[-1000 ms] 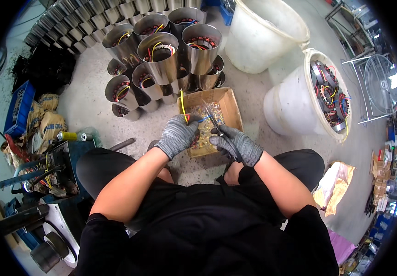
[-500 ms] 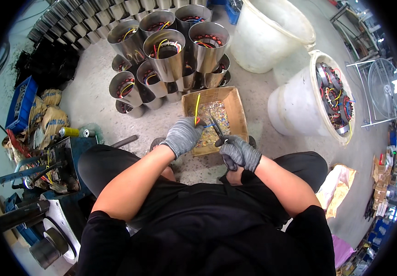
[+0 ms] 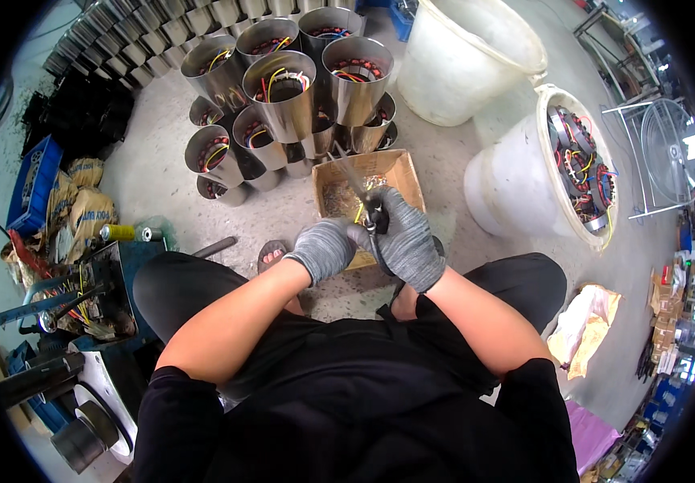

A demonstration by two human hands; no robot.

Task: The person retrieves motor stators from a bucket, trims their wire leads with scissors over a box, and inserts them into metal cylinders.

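Observation:
My right hand (image 3: 402, 237), in a grey knitted glove, is wrapped round the black handles of a pair of scissors (image 3: 353, 175). The blades stand parted and point up and away over a cardboard box (image 3: 413, 179). Close against it on the left, my gloved left hand (image 3: 325, 249) is closed, its fingertips meeting those of the right. A short piece of yellow wire (image 3: 360, 212) shows between the hands; its lower end is hidden by the fingers. Small coloured scraps (image 3: 339, 196) cover the bottom of the box.
Stacked steel cylinders (image 3: 287, 109) with wound coils and coloured leads stand beyond the box. To the right are a white tub (image 3: 516, 173) of stators and another white tub (image 3: 460, 68). A machine (image 3: 110, 282) and a blue crate (image 3: 35, 183) stand left; crumpled paper (image 3: 585, 330) lies right.
My right hand has turned and come up against the left, swinging the scissors up and to the left. The long upright yellow wire now shows only as a short piece.

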